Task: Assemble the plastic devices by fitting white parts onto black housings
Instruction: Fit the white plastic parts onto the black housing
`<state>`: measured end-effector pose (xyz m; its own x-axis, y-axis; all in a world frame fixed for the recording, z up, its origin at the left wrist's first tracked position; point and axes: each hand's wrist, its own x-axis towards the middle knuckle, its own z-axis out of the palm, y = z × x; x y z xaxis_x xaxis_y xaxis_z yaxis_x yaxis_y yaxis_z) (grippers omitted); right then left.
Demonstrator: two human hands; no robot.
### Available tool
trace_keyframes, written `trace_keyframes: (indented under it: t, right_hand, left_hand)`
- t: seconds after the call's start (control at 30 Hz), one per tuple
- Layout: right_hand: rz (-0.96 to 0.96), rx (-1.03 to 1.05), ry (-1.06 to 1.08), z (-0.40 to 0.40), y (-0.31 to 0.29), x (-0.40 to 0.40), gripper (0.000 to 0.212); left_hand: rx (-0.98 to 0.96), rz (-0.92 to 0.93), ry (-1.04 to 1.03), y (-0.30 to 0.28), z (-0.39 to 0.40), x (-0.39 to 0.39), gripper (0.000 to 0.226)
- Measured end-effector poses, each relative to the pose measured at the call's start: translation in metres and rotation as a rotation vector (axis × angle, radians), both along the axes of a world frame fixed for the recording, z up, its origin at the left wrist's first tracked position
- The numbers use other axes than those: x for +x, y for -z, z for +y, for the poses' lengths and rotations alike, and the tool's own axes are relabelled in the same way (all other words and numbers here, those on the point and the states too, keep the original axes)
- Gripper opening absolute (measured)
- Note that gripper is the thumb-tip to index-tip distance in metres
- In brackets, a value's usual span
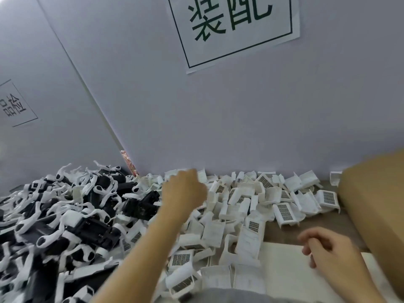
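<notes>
Where the white parts (236, 217) lie heaped across the middle and lower centre of the frame, I see small boxy plastic shells, several with a dark gridded panel on one face, tumbled at all angles against the foot of the wall. To their left, filling the lower left, is a bigger pile of black housings (91, 228) tangled with curved white arms, many already joined.

My left hand (184, 189) is stretched far forward over the seam between the two piles, forearm running up from the bottom centre, knuckles toward the camera and fingers curled under. I cannot tell whether it holds anything; the fingertips are hidden behind the hand and the shot is blurred.

My right hand (325, 248) hangs low at the lower right, fingers loosely bent and apart, holding nothing, above a pale sheet (284, 265) on the table.

At the right edge stands a brown cardboard box (376, 204). On the grey wall (218, 117) behind are a large paper sign (231, 27) with green characters at the top and a smaller sign (15, 103) at the left.
</notes>
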<state>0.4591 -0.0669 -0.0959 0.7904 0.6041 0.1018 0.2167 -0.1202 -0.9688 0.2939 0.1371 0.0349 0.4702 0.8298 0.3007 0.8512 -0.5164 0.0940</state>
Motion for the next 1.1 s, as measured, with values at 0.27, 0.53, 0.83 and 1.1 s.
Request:
trace_keyframes:
  t: [0.27, 0.53, 0.83, 1.1]
  right_hand:
    - [0.006, -0.008, 0.010, 0.003, 0.001, 0.000, 0.035]
    - [-0.003, -0.018, 0.012, 0.005, 0.004, 0.002, 0.035]
    - [0.033, -0.011, 0.022, 0.005, 0.003, 0.002, 0.035]
    - [0.081, 0.014, 0.032, 0.005, 0.001, 0.002, 0.037]
  left_hand:
    - [-0.206, 0.455, -0.137, 0.032, 0.055, -0.039, 0.043]
    - [-0.118, 0.385, -0.131, 0.047, 0.066, -0.047, 0.039]
    - [-0.139, -0.324, -0.044, -0.002, 0.028, -0.031, 0.043]
    - [-1.332, -1.747, 0.187, 0.034, -0.085, 0.029, 0.035]
